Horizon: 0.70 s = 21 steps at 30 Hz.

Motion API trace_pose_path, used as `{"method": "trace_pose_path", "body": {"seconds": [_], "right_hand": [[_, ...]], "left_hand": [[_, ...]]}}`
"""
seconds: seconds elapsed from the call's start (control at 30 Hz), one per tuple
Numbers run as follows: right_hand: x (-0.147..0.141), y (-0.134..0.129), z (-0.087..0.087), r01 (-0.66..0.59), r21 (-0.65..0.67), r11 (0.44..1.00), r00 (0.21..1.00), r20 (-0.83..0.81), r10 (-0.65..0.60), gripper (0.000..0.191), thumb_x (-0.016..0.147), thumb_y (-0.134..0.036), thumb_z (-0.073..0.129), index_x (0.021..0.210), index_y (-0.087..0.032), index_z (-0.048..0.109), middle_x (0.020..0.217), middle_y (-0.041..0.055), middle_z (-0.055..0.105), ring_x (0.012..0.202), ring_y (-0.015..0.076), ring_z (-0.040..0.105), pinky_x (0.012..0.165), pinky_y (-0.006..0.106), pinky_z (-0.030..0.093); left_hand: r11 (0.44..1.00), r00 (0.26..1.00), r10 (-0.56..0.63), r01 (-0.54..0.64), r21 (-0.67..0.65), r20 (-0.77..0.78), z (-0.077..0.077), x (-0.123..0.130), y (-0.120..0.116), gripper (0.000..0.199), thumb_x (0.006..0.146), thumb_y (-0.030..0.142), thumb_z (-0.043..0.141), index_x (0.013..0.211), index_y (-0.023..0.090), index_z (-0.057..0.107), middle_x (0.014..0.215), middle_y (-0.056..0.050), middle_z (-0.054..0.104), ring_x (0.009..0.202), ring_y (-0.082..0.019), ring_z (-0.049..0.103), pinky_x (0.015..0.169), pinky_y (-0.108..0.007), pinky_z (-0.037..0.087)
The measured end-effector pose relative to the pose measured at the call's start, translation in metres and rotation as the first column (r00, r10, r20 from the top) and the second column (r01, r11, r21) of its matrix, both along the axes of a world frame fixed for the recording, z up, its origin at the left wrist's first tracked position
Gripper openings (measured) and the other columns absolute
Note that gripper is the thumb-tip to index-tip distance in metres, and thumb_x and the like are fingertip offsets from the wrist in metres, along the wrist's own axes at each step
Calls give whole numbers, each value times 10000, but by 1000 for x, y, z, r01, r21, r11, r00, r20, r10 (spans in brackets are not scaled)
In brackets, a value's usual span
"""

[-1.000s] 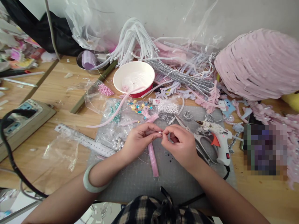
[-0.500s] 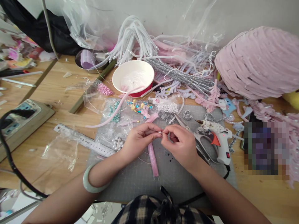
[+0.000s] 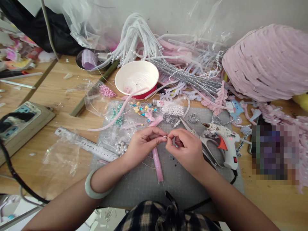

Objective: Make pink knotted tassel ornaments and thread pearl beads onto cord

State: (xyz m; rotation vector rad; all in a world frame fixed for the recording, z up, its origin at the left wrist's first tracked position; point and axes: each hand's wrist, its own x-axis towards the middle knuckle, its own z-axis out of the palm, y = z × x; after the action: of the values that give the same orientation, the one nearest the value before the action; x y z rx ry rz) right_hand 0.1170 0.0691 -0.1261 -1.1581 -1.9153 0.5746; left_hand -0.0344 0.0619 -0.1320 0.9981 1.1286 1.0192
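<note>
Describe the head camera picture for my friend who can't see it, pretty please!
A person's left hand and right hand pinch a tiny thing, too small to make out, between their fingers above a grey mat. A pink strip lies on the mat. Around are scissors, a glue gun, a ruler, white beads and a bowl.

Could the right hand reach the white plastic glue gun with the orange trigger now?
Probably yes: the glue gun lies uncovered just past the grey metal scissors, though the right hand pinches something tiny.
</note>
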Motion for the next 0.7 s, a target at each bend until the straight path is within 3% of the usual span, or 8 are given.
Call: {"method": "trace_pose_path", "body": {"seconds": [0.37, 0.7], "right_hand": [[-1, 0, 1, 0, -41, 999, 1000, -26, -1, 123, 707, -66, 539, 682, -186, 547, 572, -50, 505, 466, 73, 380, 457, 198, 329], [2, 1, 4, -76, -143, 987, 994, -86, 64, 128, 733, -64, 540, 661, -171, 544, 586, -42, 482, 479, 67, 373, 453, 195, 304]], "left_hand": [[1000, 1000, 0, 0, -8, 18, 1, -1, 0, 110, 690, 201, 720, 782, 159, 678, 743, -13, 738, 705, -151, 691, 652, -216, 541], [1000, 1000, 5, -5, -12, 20, 0, -1, 0, 125, 690, 234, 725, 777, 161, 676, 738, -15, 733, 704, -154, 685, 656, -229, 539]]}}
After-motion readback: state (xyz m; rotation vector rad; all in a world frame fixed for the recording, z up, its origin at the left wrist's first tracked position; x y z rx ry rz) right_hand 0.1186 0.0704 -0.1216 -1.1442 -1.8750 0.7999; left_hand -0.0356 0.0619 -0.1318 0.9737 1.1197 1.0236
